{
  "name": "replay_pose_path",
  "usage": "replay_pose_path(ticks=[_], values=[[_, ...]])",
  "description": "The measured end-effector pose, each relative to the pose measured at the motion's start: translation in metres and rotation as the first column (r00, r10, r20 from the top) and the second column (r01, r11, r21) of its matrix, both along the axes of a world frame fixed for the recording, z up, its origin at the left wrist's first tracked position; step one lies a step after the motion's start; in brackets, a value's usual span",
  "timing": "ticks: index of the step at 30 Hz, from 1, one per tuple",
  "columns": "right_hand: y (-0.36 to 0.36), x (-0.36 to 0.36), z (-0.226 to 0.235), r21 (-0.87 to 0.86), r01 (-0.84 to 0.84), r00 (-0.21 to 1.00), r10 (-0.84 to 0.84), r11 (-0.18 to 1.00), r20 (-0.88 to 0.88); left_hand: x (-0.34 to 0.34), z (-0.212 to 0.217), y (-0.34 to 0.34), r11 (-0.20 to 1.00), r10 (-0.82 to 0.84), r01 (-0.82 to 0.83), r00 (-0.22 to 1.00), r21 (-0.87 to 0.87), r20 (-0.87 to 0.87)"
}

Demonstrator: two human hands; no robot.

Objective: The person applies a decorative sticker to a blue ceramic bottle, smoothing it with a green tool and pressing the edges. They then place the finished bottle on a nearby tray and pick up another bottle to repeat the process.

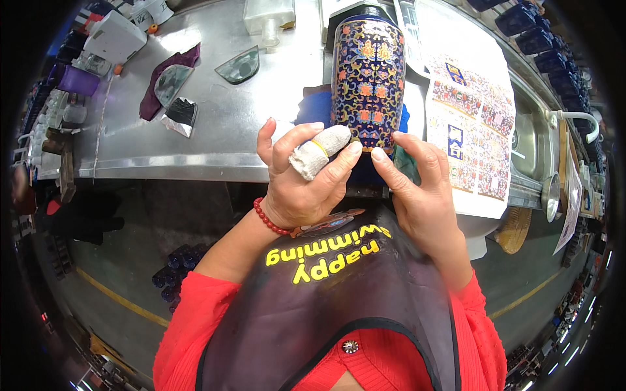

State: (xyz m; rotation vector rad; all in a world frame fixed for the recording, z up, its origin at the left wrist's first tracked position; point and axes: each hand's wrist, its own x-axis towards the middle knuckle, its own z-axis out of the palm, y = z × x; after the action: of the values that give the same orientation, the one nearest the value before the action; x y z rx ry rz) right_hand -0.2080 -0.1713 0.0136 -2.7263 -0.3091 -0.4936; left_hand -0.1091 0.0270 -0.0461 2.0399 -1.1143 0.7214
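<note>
Both our hands are on the tall blue patterned vase (368,75) lying at the steel table's (215,133) front edge: our left hand (303,182), one finger wrapped in white cloth, and right hand (417,189) grip its near end; the work on it looks under way. Whether anything is inside, we cannot tell; a clear plastic bottle (267,16) behind looks empty

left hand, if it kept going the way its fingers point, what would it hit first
The left hand points up and right; its fingertips already meet the base of the patterned vase, so the vase comes first, with the blue cloth beside it.
</note>
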Motion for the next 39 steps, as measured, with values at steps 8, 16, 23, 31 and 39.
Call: replay_pose_path(ticks=[8, 16, 23, 31, 39], values=[[0.001, 0.001, -0.002, 0.039, 0.004, 1.0, -0.005, 0.999, 0.025, 0.0, 0.001, -0.001, 1.0, -0.006, 0.006, 1.0, -0.002, -0.007], [0.0, -0.003, -0.005, 0.056, 0.031, 0.995, -0.036, 0.998, 0.096, 0.002, 0.0, -0.002, 0.999, -0.017, 0.016, 1.0, -0.04, -0.023], [0.003, -0.001, -0.006, 0.017, 0.031, 0.998, -0.032, 0.999, 0.045, 0.0, -0.001, -0.001, 1.0, 0.01, -0.01, 1.0, 0.001, 0.018], [-0.001, -0.002, -0.01, 0.048, 0.016, 1.0, -0.017, 0.999, 0.026, -0.003, 0.003, 0.001, 1.0, 0.005, -0.005, 1.0, 0.022, -0.005], [0.0, -0.015, -0.011, 0.475, 0.006, 0.989, -0.076, 0.88, 0.128, -0.001, -0.003, -0.003, 0.999, -0.01, 0.012, 0.998, -0.037, 0.057]])
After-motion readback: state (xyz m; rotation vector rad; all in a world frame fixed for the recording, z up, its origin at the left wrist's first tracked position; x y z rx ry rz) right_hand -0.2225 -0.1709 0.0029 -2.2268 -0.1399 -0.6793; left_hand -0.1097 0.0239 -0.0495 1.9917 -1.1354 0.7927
